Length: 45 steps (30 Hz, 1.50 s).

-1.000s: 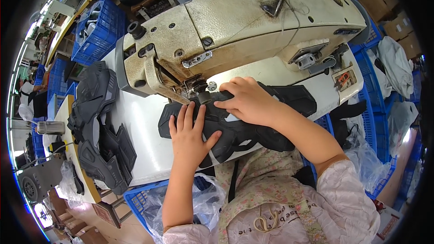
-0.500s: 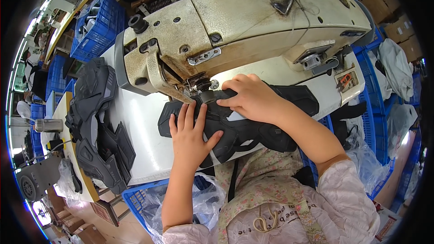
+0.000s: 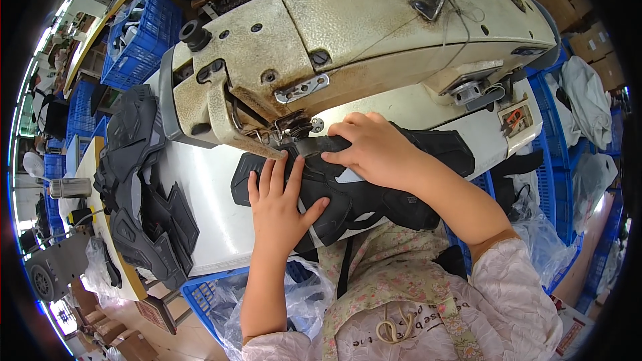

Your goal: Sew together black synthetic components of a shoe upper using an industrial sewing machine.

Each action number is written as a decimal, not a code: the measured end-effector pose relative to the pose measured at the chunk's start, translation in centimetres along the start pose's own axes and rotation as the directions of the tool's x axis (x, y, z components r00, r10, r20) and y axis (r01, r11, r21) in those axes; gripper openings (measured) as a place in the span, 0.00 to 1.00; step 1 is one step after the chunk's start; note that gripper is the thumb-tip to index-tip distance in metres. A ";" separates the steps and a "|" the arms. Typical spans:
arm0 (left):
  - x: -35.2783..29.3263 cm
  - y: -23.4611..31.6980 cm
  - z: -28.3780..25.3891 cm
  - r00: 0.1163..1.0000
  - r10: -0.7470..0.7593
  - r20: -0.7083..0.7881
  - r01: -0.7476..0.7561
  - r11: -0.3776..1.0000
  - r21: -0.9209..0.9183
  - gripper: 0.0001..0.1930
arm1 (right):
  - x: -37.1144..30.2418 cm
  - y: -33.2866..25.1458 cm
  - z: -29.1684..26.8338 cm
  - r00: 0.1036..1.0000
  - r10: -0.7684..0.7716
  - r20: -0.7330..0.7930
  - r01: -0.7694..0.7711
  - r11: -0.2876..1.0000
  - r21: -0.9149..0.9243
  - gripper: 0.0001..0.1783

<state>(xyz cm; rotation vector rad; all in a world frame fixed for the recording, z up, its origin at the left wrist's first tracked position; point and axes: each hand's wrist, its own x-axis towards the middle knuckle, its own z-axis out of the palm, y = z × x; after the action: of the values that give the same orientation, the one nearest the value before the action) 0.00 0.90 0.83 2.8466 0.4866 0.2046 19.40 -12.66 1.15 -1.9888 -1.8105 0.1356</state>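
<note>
A black padded piece (image 3: pixel 408 208) with several lobes lies under the head of a large cream sewing machine (image 3: pixel 381 33). My left hand (image 3: pixel 275 210) rests on it with the fingers spread, fingertips close to the presser foot and needle area (image 3: pixel 294 135). To the right of the needle, my right hand (image 3: pixel 376 147) bends its fingers and pinches the same piece. A small pale patch shows on the black material just below the right fingers. The spot under the needle is partly hidden by the machine head.
A pile of similar black padded pieces (image 3: pixel 144 187) lies at the left of the white machine table (image 3: pixel 214 227). Blue crates (image 3: pixel 144 40) stand at the far left and along the right. Clear plastic bags fill a blue crate (image 3: pixel 200 294) below the table edge.
The machine sits slightly further left in the view, as if my head shifted a little. Both hands keep nearly the same places on the black padded piece.
</note>
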 end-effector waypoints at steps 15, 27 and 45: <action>0.0 0.1 0.2 1.000 0.005 0.026 -0.006 0.999 0.043 0.40 | -0.5 -0.6 0.9 0.998 -0.039 -0.043 0.036 0.998 -0.050 0.19; 0.0 -0.2 0.6 1.000 -0.001 -0.031 0.003 0.999 0.048 0.44 | -0.7 -0.9 1.9 0.989 -0.046 -0.140 0.042 0.999 -0.032 0.16; 1.9 -1.6 0.3 0.999 0.005 -0.048 -0.003 0.999 0.048 0.41 | 1.7 0.6 1.8 0.993 -0.061 -0.097 0.062 0.998 0.011 0.14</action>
<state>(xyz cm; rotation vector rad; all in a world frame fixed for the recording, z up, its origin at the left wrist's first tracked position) 1.37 2.97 0.28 2.8950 0.5020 0.2657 19.57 -10.54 -0.32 -1.8943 -1.8019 0.0317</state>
